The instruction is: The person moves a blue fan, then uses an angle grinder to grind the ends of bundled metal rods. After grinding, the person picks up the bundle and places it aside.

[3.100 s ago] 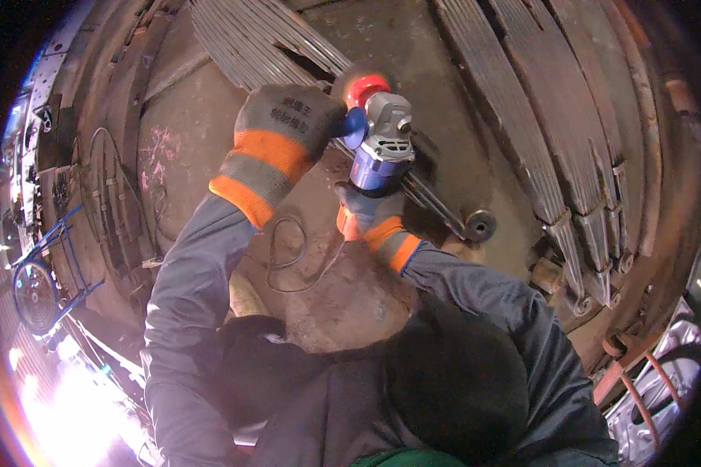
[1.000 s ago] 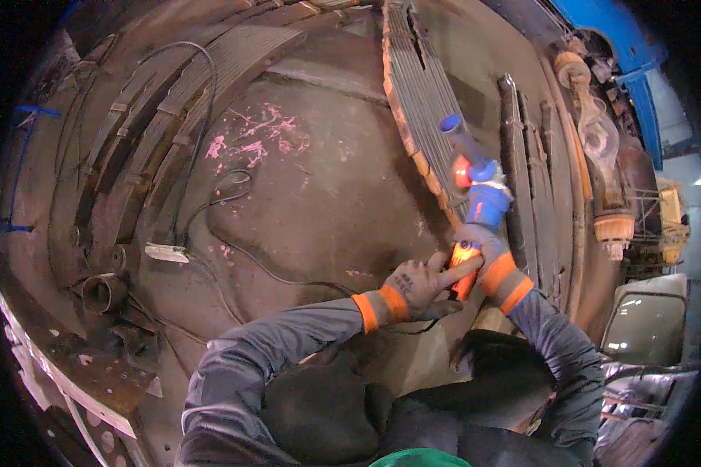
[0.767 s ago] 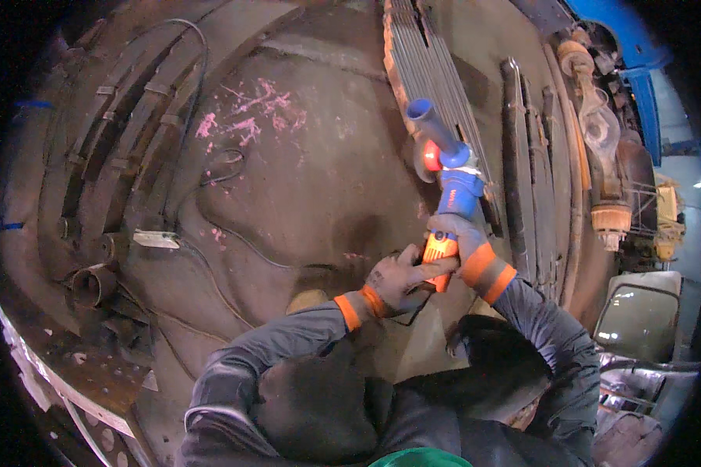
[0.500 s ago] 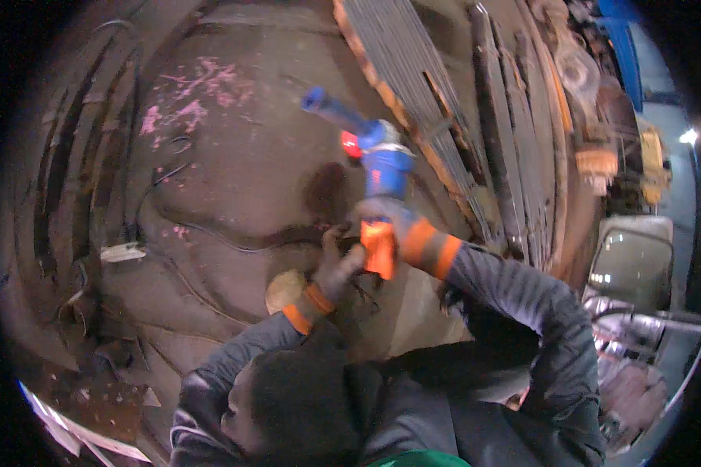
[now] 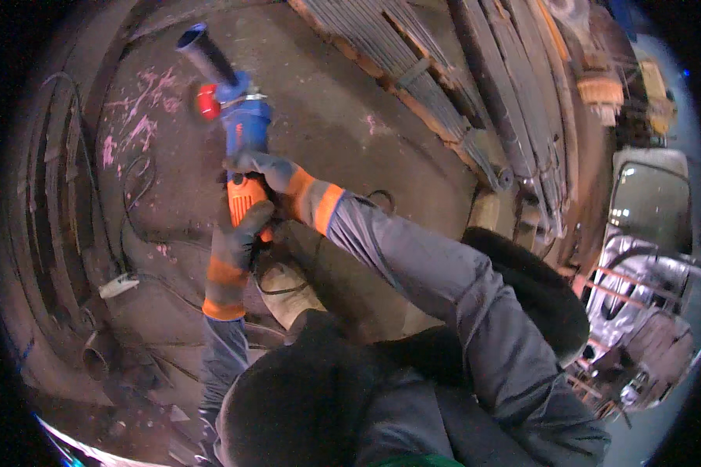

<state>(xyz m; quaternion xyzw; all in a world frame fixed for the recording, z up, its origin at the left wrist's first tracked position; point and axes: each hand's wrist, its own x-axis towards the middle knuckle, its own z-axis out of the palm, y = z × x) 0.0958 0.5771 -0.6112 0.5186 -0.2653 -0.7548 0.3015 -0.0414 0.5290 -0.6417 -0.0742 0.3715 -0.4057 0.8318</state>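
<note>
An angle grinder (image 5: 247, 123) with a blue body, an orange rear part and a blue side handle points up and slightly left, held over the floor. A small red part, perhaps its disc or a guard, shows beside its head. My right hand (image 5: 266, 167), in a grey and orange work glove, wraps round the grinder's body where blue meets orange. Behind it, my left hand (image 5: 245, 231), gloved alike, grips the orange rear end. Parts of the fingers of both hands are hidden by the tool and gloves. A dark cord (image 5: 288, 291) hangs below the rear end.
Stacked long metal bars (image 5: 366, 39) lie at the top right, with more beams (image 5: 506, 93) beside them. Cable (image 5: 128, 187) winds over the brown floor at left, near a pale object (image 5: 118, 286). A vehicle door panel (image 5: 650, 202) stands at far right. My shoe (image 5: 284, 288) shows below.
Both my hands have carried the grinder to the left and a little upward. The whole view has shifted too. My left hand has closed further round the orange rear end.
</note>
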